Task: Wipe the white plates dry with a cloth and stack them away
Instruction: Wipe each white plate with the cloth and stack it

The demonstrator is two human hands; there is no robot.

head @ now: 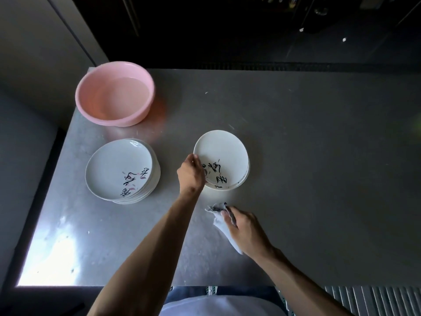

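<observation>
— What's your left hand doing?

— My left hand (pixel 191 173) is gripping the top plate (pixel 222 153) by its near-left rim. My thumb is lying over the edge and my fingers are curling round it. The palm side is facing away from me, so I can't tell how far under they are reaching.

— And where's that plate sitting?

— It's lying on the right stack (pixel 247 173), a low pile of white plates near the middle of the grey table (pixel 319 156). Black brush lettering is showing on the side of the plate nearest me, just beside my knuckles.

— Is your right hand doing anything?

— My right hand (pixel 246 231) is holding the cloth (pixel 222 224), bunched up, with my fingers closing around it. Hand and cloth are resting low on the table, nearer to me than the right stack and apart from it. One crumpled end of the cloth is sticking out past my fingertips toward the plates.

— Are there any other plates?

— The left stack (pixel 118 169) is sitting well to the left of my left hand. It's the taller pile, with the same lettering facing up on its top plate. Neither hand is touching it.

— What's behind it?

— A pink basin (pixel 114 94) is standing at the far-left corner of the table, beyond the left stack and not touching it.
</observation>
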